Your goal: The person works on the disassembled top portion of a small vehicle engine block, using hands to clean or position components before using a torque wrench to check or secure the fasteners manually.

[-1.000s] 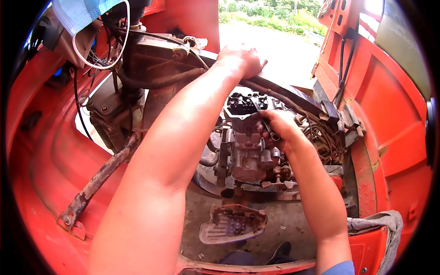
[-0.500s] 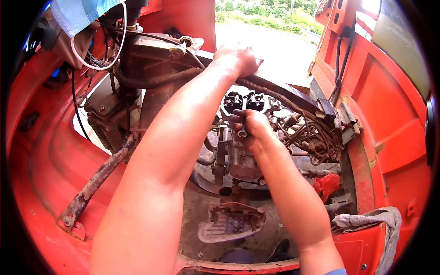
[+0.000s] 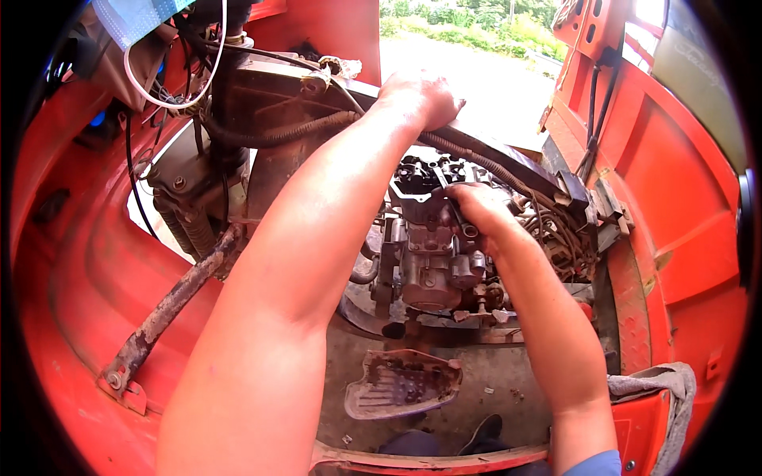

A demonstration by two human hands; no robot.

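My right hand (image 3: 480,208) is closed around a metal wrench (image 3: 468,228). Its ring end sticks out below the fist, and the shaft slants up and left to the open top of the engine (image 3: 432,274). Dark valve parts (image 3: 413,170) show in that opening; the wrench's far tip is too small to tell what it touches. Farther up, my left hand (image 3: 421,97) grips the dark metal crossbeam (image 3: 508,155) behind the engine, its fingers mostly hidden over the far side. The left forearm crosses the middle of the view.
Bundled wires (image 3: 548,238) hang right of the engine, and a corrugated hose (image 3: 286,135) runs along the beam. A dirty tray-like piece (image 3: 403,385) lies on the floor. Red body panels (image 3: 675,182) surround the bay. A grey cloth (image 3: 675,389) drapes at lower right; a blue face mask (image 3: 131,20) hangs upper left.
My right hand has moved to the right with the wrench, which has gone from nearly upright to slanted. More of the engine's front shows. My left hand stays on the crossbeam.
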